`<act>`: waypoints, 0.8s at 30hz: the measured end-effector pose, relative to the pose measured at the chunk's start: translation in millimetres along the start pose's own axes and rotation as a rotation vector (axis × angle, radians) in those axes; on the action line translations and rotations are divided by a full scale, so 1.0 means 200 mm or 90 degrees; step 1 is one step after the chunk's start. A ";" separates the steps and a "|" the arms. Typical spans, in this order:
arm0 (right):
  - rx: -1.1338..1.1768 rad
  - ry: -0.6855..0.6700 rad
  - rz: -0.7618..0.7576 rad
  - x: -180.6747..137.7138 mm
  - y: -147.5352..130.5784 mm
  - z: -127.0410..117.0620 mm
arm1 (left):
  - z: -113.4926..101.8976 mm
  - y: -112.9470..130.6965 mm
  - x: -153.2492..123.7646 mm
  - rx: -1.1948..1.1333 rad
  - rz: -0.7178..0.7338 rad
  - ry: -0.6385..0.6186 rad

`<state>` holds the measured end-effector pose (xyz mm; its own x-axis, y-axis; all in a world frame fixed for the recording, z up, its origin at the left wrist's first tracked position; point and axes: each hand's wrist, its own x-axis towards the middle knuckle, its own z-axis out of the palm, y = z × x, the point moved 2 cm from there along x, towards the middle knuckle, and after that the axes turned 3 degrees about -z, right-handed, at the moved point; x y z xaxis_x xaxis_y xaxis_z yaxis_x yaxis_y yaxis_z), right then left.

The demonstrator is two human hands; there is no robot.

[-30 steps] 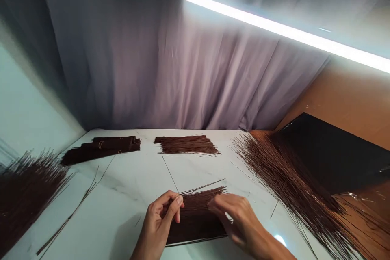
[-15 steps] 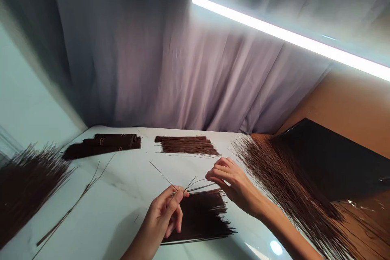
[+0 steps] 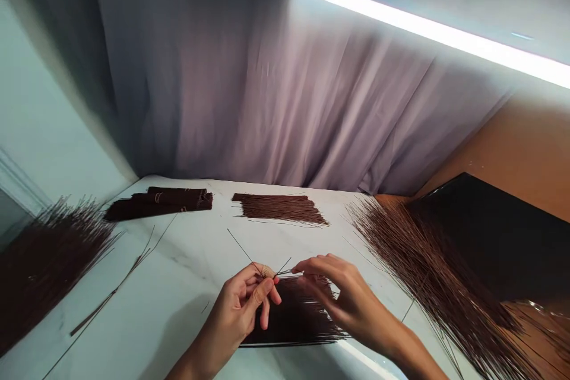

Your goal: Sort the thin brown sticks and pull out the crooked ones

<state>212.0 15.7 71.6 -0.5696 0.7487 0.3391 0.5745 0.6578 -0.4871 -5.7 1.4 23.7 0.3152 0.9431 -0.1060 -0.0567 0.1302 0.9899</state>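
Observation:
Thin dark brown sticks cross one another in the pinch of my left hand, thumb pressed against the fingers. Their short ends jut out to the upper left and upper right. Close on the right, my right hand has its thumb and fingertips drawn together at the right-hand ends of these sticks; its lower fingers are partly blurred. Beneath both hands lies a flat, dense mat of dark sticks, partly covered by them, with uneven right ends.
Rolled dark bundles and a flat row of brown sticks lie at the table's back. Large loose stick piles flank the left and right. A few joined sticks lie left. A black panel stands right; a curtain hangs behind.
My right hand has come lower and nearer to my left hand, its fingers more level. The left hand keeps its pinch on the sticks. The whole view has shifted slightly.

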 end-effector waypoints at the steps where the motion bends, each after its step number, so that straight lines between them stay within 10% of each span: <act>1: -0.026 -0.008 0.010 -0.01 -0.01 0.02 | 0.00 0.00 0.00 0.023 0.017 0.006; 8: -0.232 -0.002 -0.058 0.00 -0.10 0.08 | -0.01 0.02 -0.02 0.168 0.037 0.014; 15: 0.108 0.174 0.013 -0.04 -0.07 0.35 | 0.01 -0.03 -0.04 0.185 0.048 0.044; 24: 0.364 0.034 0.035 0.06 0.08 0.31 | 0.04 -0.02 -0.05 0.148 0.012 -0.017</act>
<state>177.6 29.2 18.4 -0.5094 0.7931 0.3340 0.1842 0.4796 -0.8580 -2.0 -11.5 20.9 0.3417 0.9357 -0.0877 0.1559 0.0355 0.9871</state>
